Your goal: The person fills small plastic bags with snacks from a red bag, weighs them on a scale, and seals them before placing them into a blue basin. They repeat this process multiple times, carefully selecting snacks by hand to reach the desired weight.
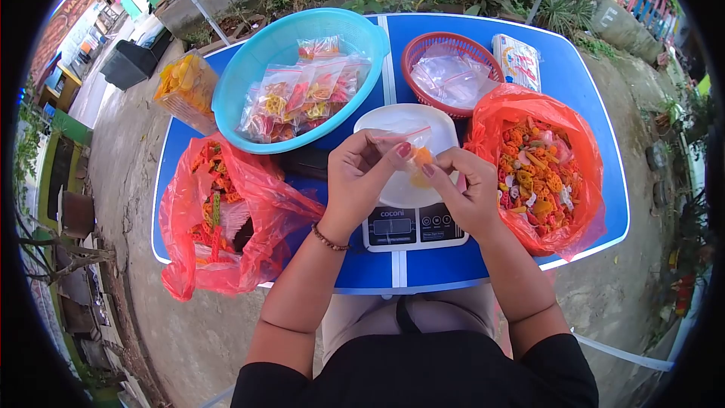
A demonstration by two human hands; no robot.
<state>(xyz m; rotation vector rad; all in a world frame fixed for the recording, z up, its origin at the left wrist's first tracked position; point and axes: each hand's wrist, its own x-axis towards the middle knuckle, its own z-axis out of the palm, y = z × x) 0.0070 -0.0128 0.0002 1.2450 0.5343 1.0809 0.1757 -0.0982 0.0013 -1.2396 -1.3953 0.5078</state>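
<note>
Over a white bowl, I hold a small clear zip bag with orange and yellow pieces inside. My left hand grips the bag's left side near the top, thumb against it. My right hand pinches its right side between thumb and fingers. Beneath them, the bowl rests on a digital kitchen scale, whose display I cannot read. Close to my right hand stands an open red plastic bag of orange, red and yellow snack pieces. To the left lies another red plastic bag with similar pieces.
A light-blue basin holds several filled zip bags. Beside it, a red basket contains clear plastic bags. A white printed packet lies right of the basket. At the blue table's left edge stands a clear container of yellow chips.
</note>
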